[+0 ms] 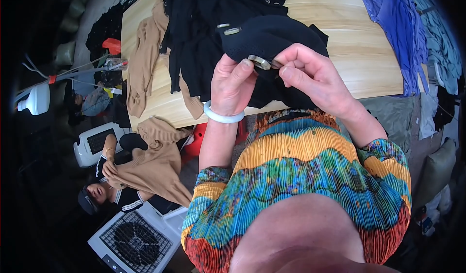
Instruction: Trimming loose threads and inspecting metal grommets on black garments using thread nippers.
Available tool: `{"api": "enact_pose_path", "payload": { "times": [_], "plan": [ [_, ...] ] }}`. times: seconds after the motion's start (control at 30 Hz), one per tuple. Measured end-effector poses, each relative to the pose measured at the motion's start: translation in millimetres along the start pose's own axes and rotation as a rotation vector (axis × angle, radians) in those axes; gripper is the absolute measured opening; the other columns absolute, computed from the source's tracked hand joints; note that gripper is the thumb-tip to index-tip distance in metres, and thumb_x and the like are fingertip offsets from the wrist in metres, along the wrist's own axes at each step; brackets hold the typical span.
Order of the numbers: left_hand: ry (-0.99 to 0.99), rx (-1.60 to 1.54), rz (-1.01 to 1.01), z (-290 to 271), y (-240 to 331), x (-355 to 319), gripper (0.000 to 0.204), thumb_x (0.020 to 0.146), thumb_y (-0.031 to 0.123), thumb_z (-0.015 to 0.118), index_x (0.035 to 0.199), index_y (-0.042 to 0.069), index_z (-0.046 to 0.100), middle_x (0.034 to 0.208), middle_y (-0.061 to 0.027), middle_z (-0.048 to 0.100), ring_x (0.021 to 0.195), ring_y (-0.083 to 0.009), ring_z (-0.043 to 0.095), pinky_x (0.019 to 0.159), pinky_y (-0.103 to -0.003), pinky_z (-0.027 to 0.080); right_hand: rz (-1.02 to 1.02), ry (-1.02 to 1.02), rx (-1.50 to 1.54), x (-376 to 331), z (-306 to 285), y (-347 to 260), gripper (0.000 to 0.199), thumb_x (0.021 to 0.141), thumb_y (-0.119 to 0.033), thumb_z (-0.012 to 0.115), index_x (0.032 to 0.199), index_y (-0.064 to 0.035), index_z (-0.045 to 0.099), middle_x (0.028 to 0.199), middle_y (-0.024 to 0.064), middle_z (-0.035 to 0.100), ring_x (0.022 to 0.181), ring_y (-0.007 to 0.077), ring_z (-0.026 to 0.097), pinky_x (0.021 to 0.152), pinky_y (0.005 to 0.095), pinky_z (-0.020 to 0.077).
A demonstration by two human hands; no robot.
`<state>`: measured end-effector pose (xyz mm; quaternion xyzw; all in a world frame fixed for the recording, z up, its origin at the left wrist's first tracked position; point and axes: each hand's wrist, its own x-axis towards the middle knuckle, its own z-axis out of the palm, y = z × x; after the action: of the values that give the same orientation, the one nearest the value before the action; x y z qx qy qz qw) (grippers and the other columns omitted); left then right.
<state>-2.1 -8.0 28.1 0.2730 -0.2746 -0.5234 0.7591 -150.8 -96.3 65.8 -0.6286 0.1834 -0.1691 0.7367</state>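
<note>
My left hand, with a pale bangle on its wrist, is closed on the edge of a black knit garment. Its thumb presses against a large round brownish button on that edge. Beside this button, my right hand pinches with thumb and forefinger at what looks like a second button, partly hidden by the fingers. More buttons show on the black cloth just beyond my left hand. The garment is held up over the near edge of the table.
A wood-grain table carries more black clothing and a tan knit garment. Purple garments hang over its right side. At lower left a seated person handles a tan knit, near a white fan unit. A lamp juts in from the left.
</note>
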Motion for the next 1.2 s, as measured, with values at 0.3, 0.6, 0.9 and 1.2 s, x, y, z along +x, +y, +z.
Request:
{"api": "enact_pose_path", "payload": {
  "times": [0.3, 0.6, 0.9, 1.2],
  "plan": [
    [-0.002, -0.050, -0.034, -1, -3, 1, 0.035, 0.082, 0.014, 0.055, 0.115, 0.005, 0.046, 0.113, -0.0066, 0.051, 0.107, -0.0199, 0.047, 0.094, -0.035, 0.034, -0.185, 0.183, 0.048, 5, -1, 5, 0.014, 0.084, -0.014, 0.055, 0.090, -0.0010, 0.053, 0.071, -0.0018, 0.053, 0.066, 0.0027, 0.050, 0.060, 0.0168, 0.0412],
    [0.103, -0.415, -0.248, -3, 9, 11, 0.035, 0.091, 0.026, 0.037, 0.120, 0.007, 0.040, 0.124, -0.0096, 0.044, 0.115, -0.0234, 0.042, 0.097, -0.038, 0.033, -0.225, 0.143, -0.137, 21, -26, 27, 0.050, 0.073, -0.012, 0.066, 0.115, -0.0061, 0.040, 0.101, 0.0037, 0.049, 0.072, 0.0035, 0.047, 0.064, 0.0159, 0.0402],
    [0.147, -0.566, -0.283, -24, 11, 36, 0.037, 0.092, 0.027, 0.034, 0.115, 0.000, 0.043, 0.116, -0.0140, 0.049, 0.110, -0.0242, 0.046, 0.095, -0.037, 0.035, -0.208, 0.139, -0.063, 33, -18, 56, 0.033, 0.077, -0.002, 0.060, 0.106, -0.0008, 0.045, 0.091, 0.0028, 0.054, 0.086, 0.0058, 0.051, 0.077, 0.0192, 0.0420],
    [0.052, -0.222, -0.308, -1, 10, 15, 0.049, 0.091, 0.041, 0.028, 0.110, 0.001, 0.049, 0.106, -0.0103, 0.055, 0.097, -0.0209, 0.054, 0.082, -0.035, 0.045, -0.317, 0.130, -0.032, 38, -21, -1, 0.028, 0.078, -0.004, 0.058, 0.103, 0.0005, 0.048, 0.098, 0.0039, 0.054, 0.089, 0.0071, 0.052, 0.079, 0.0197, 0.0422]
  ]
}}
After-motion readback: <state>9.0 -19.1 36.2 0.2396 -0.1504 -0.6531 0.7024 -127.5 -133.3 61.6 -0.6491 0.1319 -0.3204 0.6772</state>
